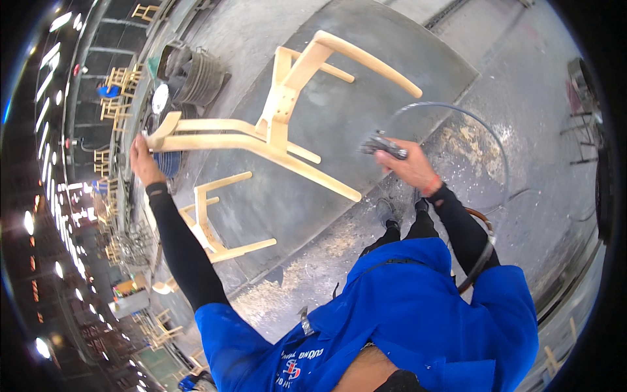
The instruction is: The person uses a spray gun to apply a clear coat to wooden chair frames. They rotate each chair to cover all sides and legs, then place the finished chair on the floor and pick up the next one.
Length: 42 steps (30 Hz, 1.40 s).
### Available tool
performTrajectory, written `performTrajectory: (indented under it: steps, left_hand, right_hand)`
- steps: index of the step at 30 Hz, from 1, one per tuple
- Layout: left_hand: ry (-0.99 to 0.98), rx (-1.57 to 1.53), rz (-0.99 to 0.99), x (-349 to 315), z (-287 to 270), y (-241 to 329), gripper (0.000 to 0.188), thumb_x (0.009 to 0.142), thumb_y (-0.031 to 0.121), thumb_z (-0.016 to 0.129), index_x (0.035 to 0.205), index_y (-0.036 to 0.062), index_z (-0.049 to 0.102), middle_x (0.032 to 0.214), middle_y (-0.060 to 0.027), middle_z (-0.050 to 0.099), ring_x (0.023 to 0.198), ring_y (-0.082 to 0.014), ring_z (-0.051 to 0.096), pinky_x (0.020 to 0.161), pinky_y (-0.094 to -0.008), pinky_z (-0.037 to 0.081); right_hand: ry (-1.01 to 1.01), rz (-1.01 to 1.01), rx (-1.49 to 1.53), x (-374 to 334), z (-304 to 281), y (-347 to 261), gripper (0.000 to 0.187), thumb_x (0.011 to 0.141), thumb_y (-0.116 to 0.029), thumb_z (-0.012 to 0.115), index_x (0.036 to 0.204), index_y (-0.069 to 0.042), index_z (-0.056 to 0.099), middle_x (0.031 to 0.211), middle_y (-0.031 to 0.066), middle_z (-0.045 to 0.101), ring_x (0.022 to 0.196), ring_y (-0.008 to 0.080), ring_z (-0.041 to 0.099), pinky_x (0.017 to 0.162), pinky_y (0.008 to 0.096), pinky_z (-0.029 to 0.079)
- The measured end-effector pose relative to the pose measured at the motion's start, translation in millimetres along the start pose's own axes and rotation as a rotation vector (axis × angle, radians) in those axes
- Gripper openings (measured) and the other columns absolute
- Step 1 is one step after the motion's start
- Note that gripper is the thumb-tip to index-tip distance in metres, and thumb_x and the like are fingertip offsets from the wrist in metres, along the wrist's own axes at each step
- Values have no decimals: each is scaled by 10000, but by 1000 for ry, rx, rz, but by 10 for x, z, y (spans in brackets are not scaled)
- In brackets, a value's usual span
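My left hand (145,163) is closed round the far left end of a pale wooden chair frame (261,147). The frame lies tilted over a grey flat worktop (431,68), its legs and rails pointing right. In my right hand (417,171) is a small grey metal hand tool (385,145), blurred, its exact kind unclear. A thin dark hose (501,147) loops from near the tool round to the right. The tool is apart from the frame, right of its legs. A second pale chair frame (204,232) lies nearer, below the first one.
Dark ribbed tubs (202,78) stand beyond the worktop at the left. Several wooden chairs (121,81) line the far left. Pale dust (473,147) covers parts of the floor. A dark metal stand (581,127) is at the right.
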<state>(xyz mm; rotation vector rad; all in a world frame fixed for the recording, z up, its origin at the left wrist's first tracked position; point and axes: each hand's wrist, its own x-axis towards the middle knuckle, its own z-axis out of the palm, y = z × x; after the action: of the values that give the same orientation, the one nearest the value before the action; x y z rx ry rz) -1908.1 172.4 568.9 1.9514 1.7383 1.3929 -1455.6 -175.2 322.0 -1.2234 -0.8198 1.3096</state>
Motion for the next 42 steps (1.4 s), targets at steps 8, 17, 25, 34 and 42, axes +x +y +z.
performTrajectory:
  steps: [8, 17, 25, 34, 42]
  left_hand:
    - [-23, -237, -242, -182, 67, 350, 433, 993, 424, 685, 1293, 114, 645, 1117, 8, 650, 956, -97, 580, 829, -349, 499]
    - [4, -307, -232, -135, 90, 228, 460, 980, 405, 709, 1315, 99, 631, 1184, -30, 683, 1045, -149, 642, 875, -342, 492]
    - [-8, -309, -231, -98, 91, 151, 437, 972, 459, 706, 1287, 163, 647, 1159, 15, 694, 1039, -116, 626, 900, -413, 413]
    - [88, -117, -34, -159, 122, 45, 416, 1045, 344, 622, 1237, -18, 690, 1143, -99, 713, 1058, -192, 641, 975, -320, 485]
    - [154, -154, 142, -698, 164, 713, 440, 1000, 342, 711, 1219, -39, 695, 1092, -72, 705, 988, -141, 619, 902, -295, 495]
  right_hand:
    - [-33, 61, 66, 667, 350, 643, 280, 971, -268, 733, 1071, -6, 732, 805, 12, 681, 694, 88, 615, 627, 255, 512]
    - [18, 26, -432, 473, -1, 836, 313, 948, -306, 722, 1113, -40, 720, 906, 181, 722, 875, 380, 694, 819, 409, 542]
    - [316, -406, -288, 562, -147, 144, 453, 932, -275, 760, 1299, -22, 681, 1182, 231, 718, 1051, 401, 712, 893, 388, 563]
    - [298, -169, -557, 282, -562, 21, 485, 929, -235, 770, 1329, 14, 654, 1195, 192, 739, 1021, 300, 742, 870, 373, 566]
    - [-69, -123, -40, -12, -86, -1118, 474, 962, -173, 752, 1380, 16, 633, 994, 34, 713, 824, 84, 611, 763, 262, 531]
